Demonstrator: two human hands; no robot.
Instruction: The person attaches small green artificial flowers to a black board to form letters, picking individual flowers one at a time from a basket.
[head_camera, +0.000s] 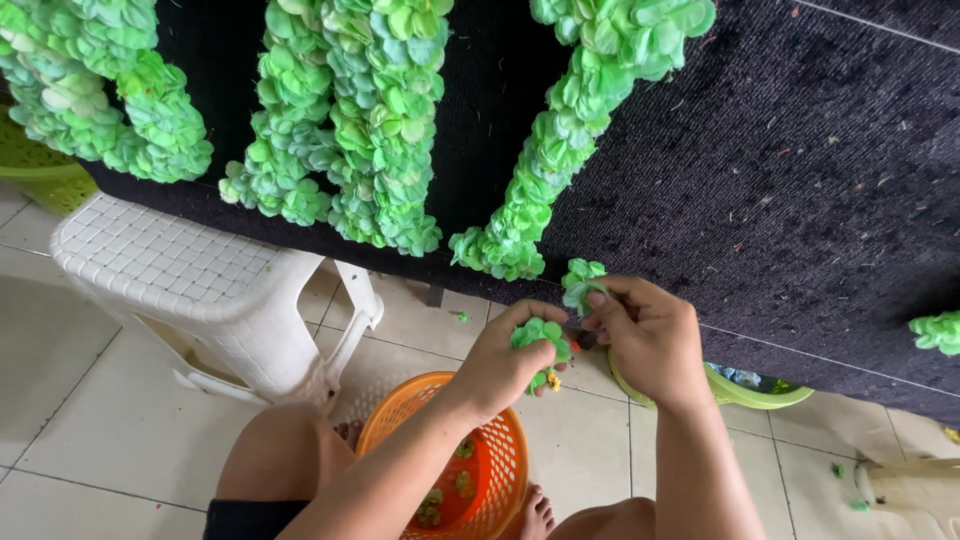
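Both hands (590, 345) pinch green paper flowers (541, 334); orange basket (500, 460) below holds few flowers.

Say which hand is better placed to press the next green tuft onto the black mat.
Likely right. The right hand pinches a green tuft right beside the black mat; the left hand sits lower, gripping a green bunch.
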